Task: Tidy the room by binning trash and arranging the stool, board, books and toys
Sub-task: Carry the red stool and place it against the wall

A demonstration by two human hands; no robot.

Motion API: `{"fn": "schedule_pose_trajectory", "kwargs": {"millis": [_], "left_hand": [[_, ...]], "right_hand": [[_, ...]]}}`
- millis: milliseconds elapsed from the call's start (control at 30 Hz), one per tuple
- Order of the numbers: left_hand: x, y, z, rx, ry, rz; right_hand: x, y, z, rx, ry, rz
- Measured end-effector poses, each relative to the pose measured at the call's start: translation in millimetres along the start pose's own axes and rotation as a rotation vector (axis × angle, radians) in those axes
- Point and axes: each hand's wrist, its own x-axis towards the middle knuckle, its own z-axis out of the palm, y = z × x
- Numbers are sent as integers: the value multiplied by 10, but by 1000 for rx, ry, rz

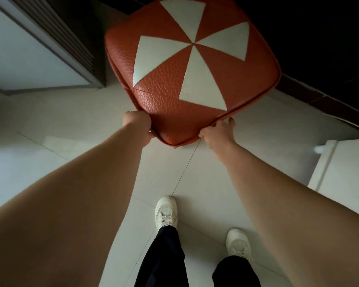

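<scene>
- Stool [191, 65] lay straight ahead of both hands, one corner of its square seat pointing back between them.
- Left hand [137, 126] gripped the near-left edge, fingers curled under.
- Right hand [218, 131] held the near-right edge.
- Both seemed equally near.
- Stool legs were hidden, so lifted or on the floor [60, 125] could not be told.

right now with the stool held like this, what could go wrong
The left hand and right hand hold the stool only at its near corner, so it could tip or slip free. The stool hides the floor ahead, and a white cabinet stands close on the right, so a bump or trip seems possible.
</scene>
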Motion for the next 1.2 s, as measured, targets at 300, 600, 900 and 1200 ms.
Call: {"fn": "schedule_pose_trajectory", "kwargs": {"millis": [300, 600, 900, 1200], "left_hand": [[-163, -37, 54, 43, -41, -41], [-885, -37, -175, 35, -143, -28], [-2411, 133, -706, -301, -14, 203], [-4056, -148, -2215, -581, 243, 414]], "right_hand": [[41, -1, -124, -257, -26, 33], [-390, -354, -505, -310, 38, -178], [-1690, -1020, -1198, -319, -83, -592], [-3751, -1526, -1344, -306, -326, -985]]}}
